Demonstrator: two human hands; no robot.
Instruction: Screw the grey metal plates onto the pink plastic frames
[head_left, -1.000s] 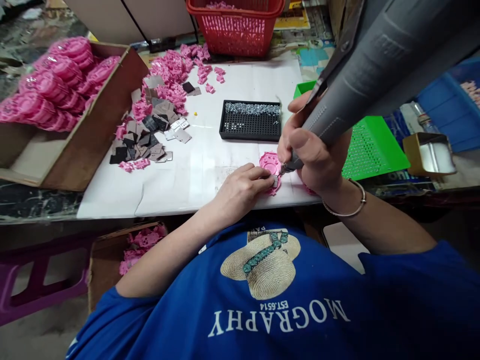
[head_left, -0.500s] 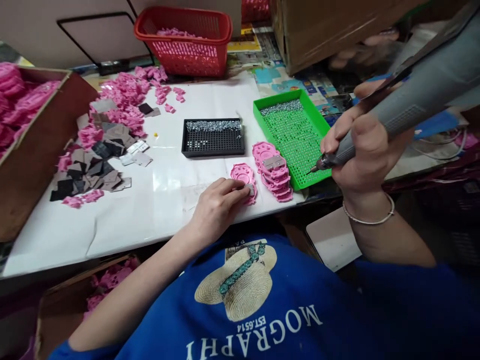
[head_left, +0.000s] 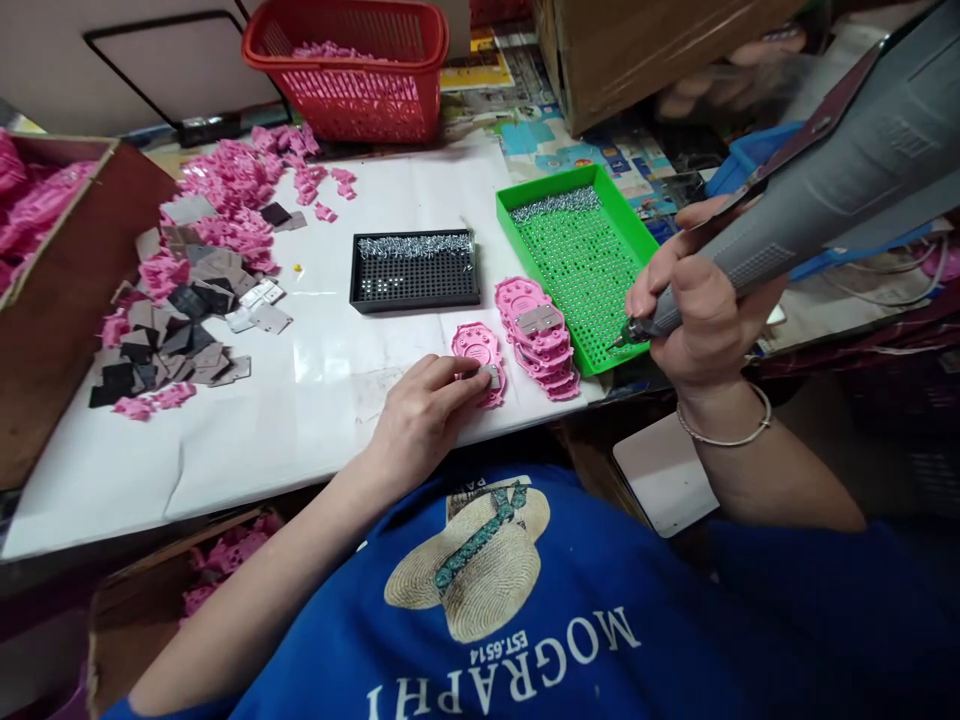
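My right hand (head_left: 712, 300) is wrapped around a grey electric screwdriver (head_left: 795, 225), its bit pointing down at the near end of a green perforated tray (head_left: 611, 275) of small screws. Whether the bit touches a screw I cannot tell. My left hand (head_left: 424, 405) presses its fingers on a pink plastic part (head_left: 478, 343) lying on the white table, with a small grey plate (head_left: 491, 376) at the fingertips. Just right of it leans a stack of pink plastic parts (head_left: 536, 335), the top one bearing a grey plate.
A black perforated tray (head_left: 415, 298) with screws sits mid-table. To the left lie a pile of pink pieces (head_left: 232, 180) and scattered grey and black plates (head_left: 176, 340). A red basket (head_left: 360, 95) stands behind; a cardboard box (head_left: 67, 330) of pink parts is at far left.
The view has shifted slightly, so the table things sit a little further left. The screwdriver's bit stays over the green tray's near end. My left hand keeps its hold on the pink part.
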